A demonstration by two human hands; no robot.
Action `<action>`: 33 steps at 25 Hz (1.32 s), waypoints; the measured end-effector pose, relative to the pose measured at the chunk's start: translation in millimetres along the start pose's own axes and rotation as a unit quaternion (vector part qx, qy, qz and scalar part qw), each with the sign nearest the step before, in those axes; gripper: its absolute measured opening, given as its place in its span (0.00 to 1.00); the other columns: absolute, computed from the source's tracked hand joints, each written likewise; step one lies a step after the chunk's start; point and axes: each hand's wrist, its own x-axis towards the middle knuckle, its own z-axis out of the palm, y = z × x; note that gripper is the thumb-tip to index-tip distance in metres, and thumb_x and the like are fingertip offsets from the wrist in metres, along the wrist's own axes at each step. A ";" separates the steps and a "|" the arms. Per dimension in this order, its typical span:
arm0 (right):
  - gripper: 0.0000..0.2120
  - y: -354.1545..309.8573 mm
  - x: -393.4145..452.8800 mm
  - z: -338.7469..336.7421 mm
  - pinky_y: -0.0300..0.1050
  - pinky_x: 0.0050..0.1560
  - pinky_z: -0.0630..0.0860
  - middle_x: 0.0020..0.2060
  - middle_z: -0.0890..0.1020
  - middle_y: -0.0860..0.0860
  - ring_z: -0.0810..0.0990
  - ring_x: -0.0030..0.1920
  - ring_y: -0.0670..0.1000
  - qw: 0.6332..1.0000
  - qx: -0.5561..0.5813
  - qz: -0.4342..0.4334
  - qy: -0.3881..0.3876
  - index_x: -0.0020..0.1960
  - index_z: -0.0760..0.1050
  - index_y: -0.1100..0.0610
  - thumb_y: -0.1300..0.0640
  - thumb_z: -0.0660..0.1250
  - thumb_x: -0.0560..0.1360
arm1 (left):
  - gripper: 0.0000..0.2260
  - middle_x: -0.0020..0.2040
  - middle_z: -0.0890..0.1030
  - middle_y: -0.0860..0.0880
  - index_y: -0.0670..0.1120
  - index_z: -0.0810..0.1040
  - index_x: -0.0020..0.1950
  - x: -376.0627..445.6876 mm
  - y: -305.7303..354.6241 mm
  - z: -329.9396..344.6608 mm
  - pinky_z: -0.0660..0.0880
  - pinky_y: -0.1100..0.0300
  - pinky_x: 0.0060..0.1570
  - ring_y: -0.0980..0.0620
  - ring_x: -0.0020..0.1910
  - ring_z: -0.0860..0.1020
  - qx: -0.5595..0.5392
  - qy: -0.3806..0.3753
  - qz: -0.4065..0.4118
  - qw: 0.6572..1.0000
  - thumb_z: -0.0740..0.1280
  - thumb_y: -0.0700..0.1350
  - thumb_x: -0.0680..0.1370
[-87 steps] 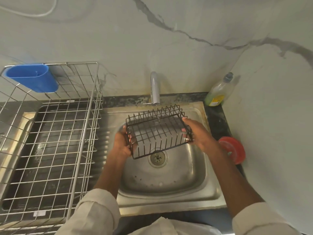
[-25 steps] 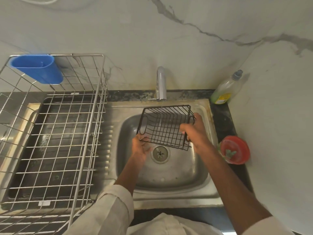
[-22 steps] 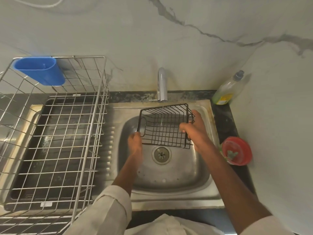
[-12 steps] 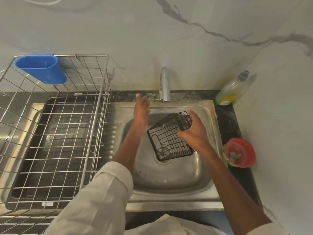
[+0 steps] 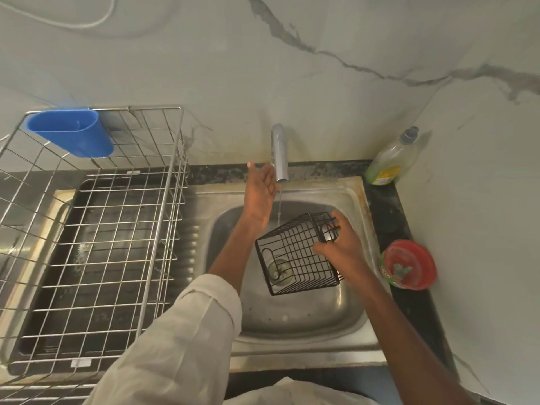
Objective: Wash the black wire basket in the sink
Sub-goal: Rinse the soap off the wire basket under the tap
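The black wire basket hangs tilted over the steel sink, above the drain. My right hand grips its right end. A thin stream of water falls from the chrome tap just past the basket's upper edge. My left hand is raised beside the tap spout, fingers spread, holding nothing; whether it touches the tap I cannot tell.
A large steel wire dish rack stands on the drainboard to the left, with a blue plastic holder hung on its back rim. A dish soap bottle stands in the back right corner. A red tub sits right of the sink.
My left hand let go of the basket and rose to the tap. My right hand alone now holds the basket, which has tipped and dropped lower over the drain.
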 end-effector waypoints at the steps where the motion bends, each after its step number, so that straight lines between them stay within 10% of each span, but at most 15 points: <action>1: 0.49 -0.6 -1.7 0.3 0.56 0.63 0.79 0.71 0.76 0.49 0.77 0.66 0.52 1.000 0.007 0.005 -0.002 0.79 0.63 0.44 0.59 0.79 0.63 | 0.40 0.81 0.68 0.40 0.40 0.58 0.85 0.9 6.4 -0.9 0.63 0.48 0.81 0.44 0.80 0.69 0.033 -0.015 -0.001 0.999 0.46 0.69 0.84; 5: 0.48 -3.4 -15.4 -7.0 0.56 0.61 0.81 0.69 0.75 0.49 0.78 0.65 0.53 0.999 0.033 -0.006 -0.016 0.78 0.65 0.43 0.62 0.77 0.62 | 0.33 0.73 0.78 0.44 0.45 0.69 0.80 -4.9 10.8 -19.9 0.72 0.45 0.74 0.43 0.71 0.76 0.185 0.041 -0.064 0.980 0.53 0.67 0.84; 8: 0.44 -0.3 -24.3 -26.1 0.49 0.58 0.82 0.65 0.78 0.48 0.81 0.63 0.54 0.995 0.075 -0.041 -0.045 0.76 0.67 0.44 0.71 0.75 0.67 | 0.37 0.74 0.76 0.41 0.44 0.71 0.79 -33.6 -32.9 -73.0 0.72 0.43 0.69 0.37 0.71 0.74 0.348 0.157 -0.187 0.905 0.54 0.71 0.83; 13: 0.49 -11.0 -50.5 -61.7 0.43 0.50 0.81 0.67 0.76 0.44 0.82 0.61 0.49 0.980 0.055 -0.137 -0.134 0.77 0.64 0.35 0.76 0.71 0.70 | 0.50 0.69 0.78 0.32 0.37 0.73 0.74 -99.6 -56.4 -108.8 0.81 0.33 0.55 0.28 0.68 0.75 -0.004 0.004 -0.397 0.918 0.55 0.81 0.74; 17: 0.51 -21.3 -56.8 -74.8 0.46 0.62 0.79 0.74 0.69 0.46 0.75 0.70 0.47 0.955 -0.051 -0.228 -0.184 0.81 0.56 0.36 0.76 0.69 0.72 | 0.40 0.70 0.77 0.29 0.34 0.73 0.76 -116.1 -53.0 -97.1 0.78 0.32 0.63 0.28 0.69 0.77 -0.124 0.016 -0.264 0.956 0.71 0.64 0.76; 22: 0.42 -11.1 -46.1 -61.8 0.62 0.74 0.70 0.76 0.65 0.54 0.66 0.77 0.58 0.952 -0.207 -0.227 0.006 0.81 0.53 0.40 0.61 0.71 0.77 | 0.21 0.66 0.80 0.35 0.35 0.79 0.67 -135.6 -42.6 -89.3 0.74 0.39 0.72 0.35 0.69 0.78 -0.193 0.036 -0.113 0.974 0.72 0.48 0.80; 26: 0.50 -20.3 -56.3 -64.2 0.53 0.74 0.67 0.68 0.70 0.43 0.70 0.70 0.45 0.976 -0.068 -0.149 -0.141 0.81 0.53 0.42 0.55 0.80 0.70 | 0.14 0.58 0.84 0.42 0.37 0.81 0.63 -147.1 -33.3 -79.0 0.80 0.53 0.57 0.47 0.54 0.83 -0.190 0.037 -0.045 0.980 0.66 0.39 0.78; 29: 0.47 -19.4 -69.9 -85.9 0.50 0.74 0.69 0.66 0.76 0.31 0.76 0.65 0.37 0.946 0.131 -0.090 -0.282 0.82 0.56 0.41 0.64 0.77 0.74 | 0.18 0.55 0.85 0.45 0.40 0.79 0.68 -154.5 -25.9 -81.1 0.81 0.53 0.55 0.47 0.53 0.83 -0.127 0.044 0.006 0.991 0.68 0.49 0.82; 33: 0.27 -16.7 -63.1 -84.6 0.55 0.64 0.77 0.61 0.84 0.48 0.83 0.61 0.51 0.924 0.315 0.009 -0.215 0.73 0.76 0.50 0.39 0.69 0.79 | 0.33 0.52 0.86 0.47 0.45 0.79 0.64 -162.8 -10.4 -72.9 0.81 0.52 0.56 0.47 0.52 0.84 -0.052 0.011 0.038 0.998 0.59 0.72 0.77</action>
